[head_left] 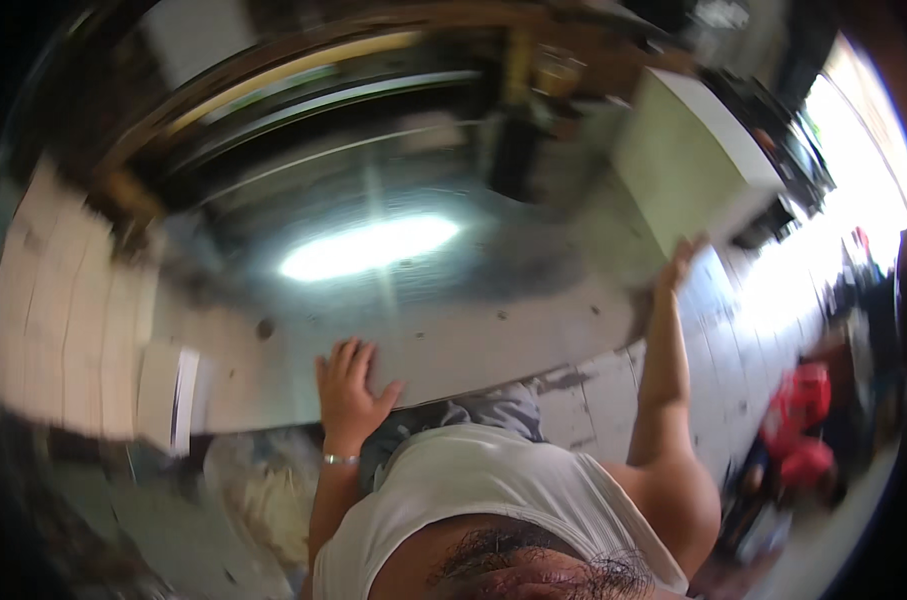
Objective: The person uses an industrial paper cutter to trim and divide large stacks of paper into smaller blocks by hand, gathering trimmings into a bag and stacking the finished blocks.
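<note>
My left hand lies at the near edge of a worn work table, fingers stretched out and thumb apart, holding nothing. A metal band circles that wrist. My right arm reaches out to the right, and my right hand is at the near lower corner of a tall pale block, perhaps a stack of sheets. Its fingers look extended against the side of the block; blur hides the exact contact. A bright streak of light reflects off the dark, shiny middle of the table.
Rows of cream stacks stand at the left end of the table, beside a small white stack. A long machine frame runs along the back. Below the table is a clear plastic bag. Red items lie at the right.
</note>
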Tool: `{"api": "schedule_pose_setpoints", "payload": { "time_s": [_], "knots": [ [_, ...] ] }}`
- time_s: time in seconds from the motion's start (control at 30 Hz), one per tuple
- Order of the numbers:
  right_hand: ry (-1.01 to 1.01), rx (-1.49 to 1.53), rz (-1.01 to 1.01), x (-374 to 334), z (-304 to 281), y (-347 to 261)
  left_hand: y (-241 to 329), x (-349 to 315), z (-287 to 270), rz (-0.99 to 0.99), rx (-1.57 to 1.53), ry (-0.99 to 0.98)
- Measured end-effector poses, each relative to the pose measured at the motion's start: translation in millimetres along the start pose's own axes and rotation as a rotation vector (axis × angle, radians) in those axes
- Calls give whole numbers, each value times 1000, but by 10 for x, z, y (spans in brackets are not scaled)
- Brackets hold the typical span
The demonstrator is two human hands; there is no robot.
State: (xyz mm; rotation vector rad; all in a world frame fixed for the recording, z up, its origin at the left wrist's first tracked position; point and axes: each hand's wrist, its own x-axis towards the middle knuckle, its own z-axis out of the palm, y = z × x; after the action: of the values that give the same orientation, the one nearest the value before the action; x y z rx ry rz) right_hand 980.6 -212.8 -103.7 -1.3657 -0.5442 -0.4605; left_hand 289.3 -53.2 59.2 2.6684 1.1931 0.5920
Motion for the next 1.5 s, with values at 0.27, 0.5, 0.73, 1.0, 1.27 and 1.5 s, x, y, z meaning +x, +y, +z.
{"api": "schedule_pose_setpoints", "payload": {
  "time_s": [0.27,0.5,0.73,1.0,1.27,1.5],
  "knots": [
    [-85,-369,280,-158,191,-1145,-48,-185,-15,-38,-44,93],
    [29,-660,246,388,-398,-1363,43,-23,72,123,-257,225],
    [-86,-1323,-227,692,-741,-736,-19,-79,27,241,-432,370],
    [-261,-680,-260,-699,303,-2396,-89,-1140,273,-154,-602,50],
    [-714,-425,-104,-1396,619,-3137,-262,-1165,1349,-723,-1165,34],
    [-839,-364,2,-1445,681,-3160,-54,-638,1171,-602,-736,-72]
  ]
}}
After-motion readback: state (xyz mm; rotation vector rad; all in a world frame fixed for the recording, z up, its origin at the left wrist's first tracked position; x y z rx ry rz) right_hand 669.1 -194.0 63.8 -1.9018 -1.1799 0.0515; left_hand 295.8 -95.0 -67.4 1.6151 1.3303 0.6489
